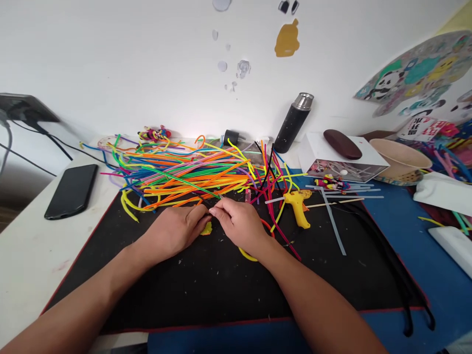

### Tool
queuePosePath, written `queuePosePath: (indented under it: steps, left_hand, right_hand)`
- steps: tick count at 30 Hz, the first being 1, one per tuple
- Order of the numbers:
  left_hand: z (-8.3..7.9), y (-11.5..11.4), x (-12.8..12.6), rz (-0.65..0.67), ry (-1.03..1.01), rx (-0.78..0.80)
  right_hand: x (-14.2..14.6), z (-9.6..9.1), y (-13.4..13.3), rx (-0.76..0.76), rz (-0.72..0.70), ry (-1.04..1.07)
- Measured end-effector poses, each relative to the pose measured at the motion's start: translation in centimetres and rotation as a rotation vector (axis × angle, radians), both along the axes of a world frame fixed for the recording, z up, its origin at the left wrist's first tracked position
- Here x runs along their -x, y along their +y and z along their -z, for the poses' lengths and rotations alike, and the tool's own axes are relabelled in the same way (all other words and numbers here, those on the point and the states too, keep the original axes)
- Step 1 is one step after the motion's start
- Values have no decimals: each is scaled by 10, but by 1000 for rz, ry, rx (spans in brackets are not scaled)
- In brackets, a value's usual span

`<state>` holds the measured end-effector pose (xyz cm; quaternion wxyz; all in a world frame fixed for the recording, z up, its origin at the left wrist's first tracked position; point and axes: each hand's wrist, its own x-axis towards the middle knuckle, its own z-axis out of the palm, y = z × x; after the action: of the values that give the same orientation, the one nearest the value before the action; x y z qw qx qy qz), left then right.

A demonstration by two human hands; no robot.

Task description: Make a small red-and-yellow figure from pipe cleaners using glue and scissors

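My left hand [176, 227] and my right hand [241, 223] meet fingertip to fingertip above the black mat [236, 290]. Both are closed in a pinch around a thin black pipe cleaner [201, 198], whose free end sticks out up and to the left. Most of what lies between the fingers is hidden. A small yellow piece [207, 228] shows just below my left fingers. Part of a curved yellow pipe cleaner [248, 254] peeks out under my right wrist. Right behind the hands spreads a heap of coloured pipe cleaners [191, 169].
A yellow glue gun [298, 209] lies to the right, near translucent glue sticks [334, 223] and black cords [387, 250]. Behind stand a black thermos [293, 123] and a white box [344, 155]. A phone [72, 191] rests at left; a bowl [400, 155] sits far right.
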<state>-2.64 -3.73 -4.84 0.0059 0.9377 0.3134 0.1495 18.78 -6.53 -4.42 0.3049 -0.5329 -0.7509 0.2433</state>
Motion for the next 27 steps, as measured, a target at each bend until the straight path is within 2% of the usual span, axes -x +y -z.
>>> queuePosePath:
  steps: [5,12,17,20,24,27]
  left_hand:
    - [-3,0,3,-8,25,40]
    - [-17,-3,3,-38,57,89]
    - [-16,-8,3,-74,77,103]
    - [-20,-11,-3,-114,20,244]
    - [-33,-10,-19,-134,-92,510]
    - [-41,-6,-30,-134,-124,646]
  right_hand:
    - [-1,-1,0,-2,9,-20]
    - [-1,-3,-3,-16,-3,-9]
    - [0,-5,-4,-29,-2,-26]
    - [-2,-6,-4,-30,4,-31]
    - [-6,-8,-2,-50,34,-13]
    - [-9,-10,0,-64,49,-17]
